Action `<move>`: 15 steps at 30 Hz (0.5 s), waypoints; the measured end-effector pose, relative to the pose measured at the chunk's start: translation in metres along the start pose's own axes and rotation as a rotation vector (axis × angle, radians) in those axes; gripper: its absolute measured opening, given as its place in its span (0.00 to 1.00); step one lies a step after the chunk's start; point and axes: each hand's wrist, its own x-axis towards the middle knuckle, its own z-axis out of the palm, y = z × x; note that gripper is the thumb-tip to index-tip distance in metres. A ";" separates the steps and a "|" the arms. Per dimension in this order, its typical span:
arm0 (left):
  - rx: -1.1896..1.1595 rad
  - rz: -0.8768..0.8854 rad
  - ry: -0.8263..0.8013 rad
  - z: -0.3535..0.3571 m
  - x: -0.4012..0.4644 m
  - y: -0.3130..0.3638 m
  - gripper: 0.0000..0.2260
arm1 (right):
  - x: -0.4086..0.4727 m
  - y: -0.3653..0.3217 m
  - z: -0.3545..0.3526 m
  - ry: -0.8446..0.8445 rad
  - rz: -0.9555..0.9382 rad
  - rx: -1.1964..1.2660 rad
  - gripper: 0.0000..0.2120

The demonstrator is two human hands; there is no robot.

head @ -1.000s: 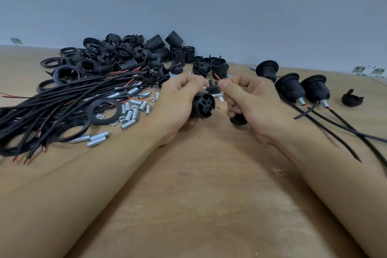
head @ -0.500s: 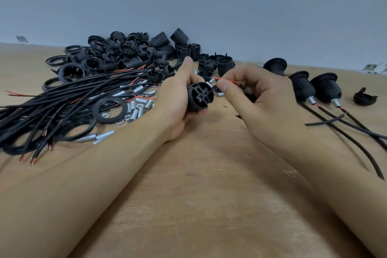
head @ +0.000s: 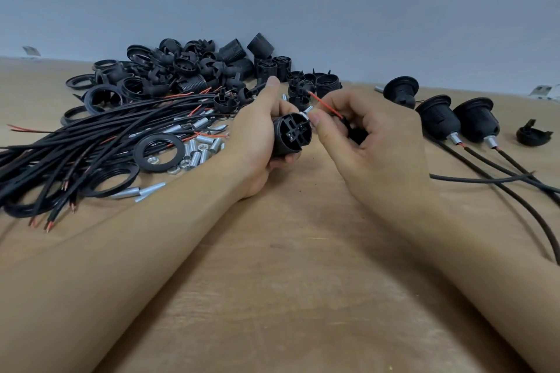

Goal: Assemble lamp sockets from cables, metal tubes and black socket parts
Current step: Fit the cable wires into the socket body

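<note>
Left hand [head: 260, 142] curled around a held part, thumb raised, right hand [head: 372, 142] close beside it, fingers curled in a pinch, both bare forearms reaching forward over the table

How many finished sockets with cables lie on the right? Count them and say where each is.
3. One rear socket nearest the wall, a middle socket, and a right socket beside it. The rear one's cable is hidden behind the right hand.

cables [head: 100, 145] left (tubes [head: 200, 150] beside), finished sockets [head: 454, 119] right
</note>
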 end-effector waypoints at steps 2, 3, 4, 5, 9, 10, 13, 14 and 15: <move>-0.004 -0.009 0.000 0.000 0.000 0.000 0.27 | 0.000 0.001 0.001 -0.002 -0.007 0.001 0.03; -0.005 -0.012 0.000 -0.001 0.000 0.001 0.27 | 0.000 0.001 0.001 -0.017 -0.013 0.003 0.03; -0.003 -0.015 0.000 -0.001 0.001 0.001 0.27 | 0.000 0.001 0.001 -0.031 -0.021 0.001 0.03; 0.000 -0.018 0.000 -0.001 0.001 0.001 0.27 | 0.000 0.003 0.000 -0.040 -0.031 -0.008 0.03; 0.010 -0.022 -0.002 -0.001 0.001 0.000 0.27 | -0.001 0.006 -0.002 -0.082 -0.037 -0.024 0.05; 0.012 -0.021 0.000 -0.001 0.001 0.000 0.27 | -0.001 0.007 -0.002 -0.088 -0.034 -0.022 0.06; 0.009 -0.025 0.006 -0.001 0.001 0.000 0.27 | -0.001 0.007 -0.004 -0.131 -0.019 0.004 0.05; 0.002 -0.028 0.007 -0.001 0.001 0.000 0.27 | -0.001 0.007 -0.005 -0.169 -0.011 0.026 0.03; -0.004 -0.031 0.007 -0.001 0.001 0.001 0.27 | -0.001 0.007 -0.006 -0.204 -0.008 0.044 0.03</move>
